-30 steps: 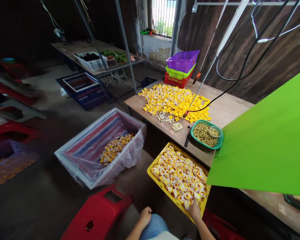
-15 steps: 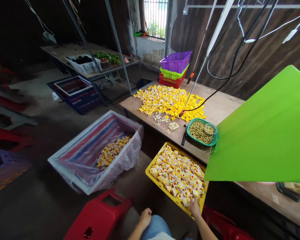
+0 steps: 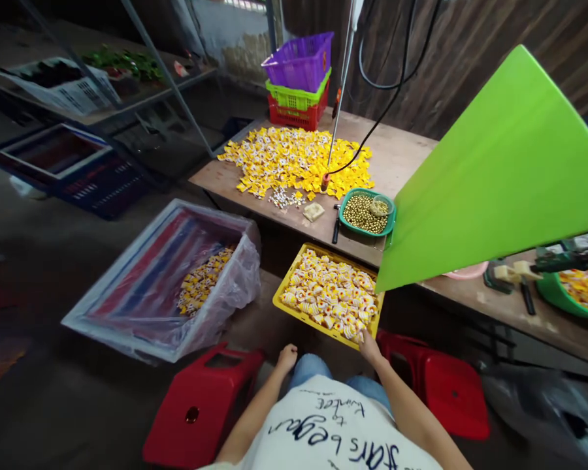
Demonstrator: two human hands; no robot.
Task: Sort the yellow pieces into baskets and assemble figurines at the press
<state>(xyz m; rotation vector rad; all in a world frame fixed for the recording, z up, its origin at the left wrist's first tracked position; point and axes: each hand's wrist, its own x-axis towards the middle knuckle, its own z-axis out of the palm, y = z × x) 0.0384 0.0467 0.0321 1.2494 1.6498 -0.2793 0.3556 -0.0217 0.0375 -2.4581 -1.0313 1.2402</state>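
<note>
My right hand (image 3: 369, 347) is closed at the near right corner of a shallow yellow tray (image 3: 280, 301), its fingers over the rim beside the pieces. The tray is full of small white-and-yellow pieces (image 3: 330, 290) with red dots. Beside my knee, my left hand (image 3: 288, 356) is curled into a fist; its inside is hidden. Just beyond the tray, a teal basket (image 3: 392, 219) on the table holds gold beads (image 3: 362, 213) and a small clear cup. A black-handled hammer (image 3: 336, 228) lies beside that basket.
A plastic-lined crate (image 3: 122, 274) stands left, with red stools (image 3: 200, 405) nearby. Yellow pieces (image 3: 294, 160) cover part of the table (image 3: 396, 153) under a hanging cabled tool (image 3: 325, 181). A green panel (image 3: 500, 176) rises at right; stacked baskets (image 3: 298, 72) stand behind.
The view has tilted down and turned right, bringing my shirt and the red stool at right into sight. My right hand stays at the tray's corner; my left stays curled.
</note>
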